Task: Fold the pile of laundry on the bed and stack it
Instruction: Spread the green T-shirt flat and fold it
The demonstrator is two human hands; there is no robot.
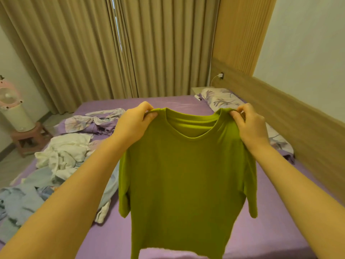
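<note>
An olive-green T-shirt (186, 174) hangs full length in the air above the purple bed (270, 230), neck hole toward me. My left hand (136, 120) pinches its left shoulder by the collar. My right hand (250, 124) pinches the right shoulder the same way. Both short sleeves droop at the sides and the hem hangs just above the sheet. To the left on the bed lies the unfolded pile: white garments (63, 152), light blue clothes (24, 199) and a crumpled floral purple cloth (93, 118).
A floral pillow (222, 100) lies at the headboard (298, 124) on the right. Beige curtains (112, 49) hang behind the bed. A pink fan (11, 109) stands on a small stool (29, 139) at the far left.
</note>
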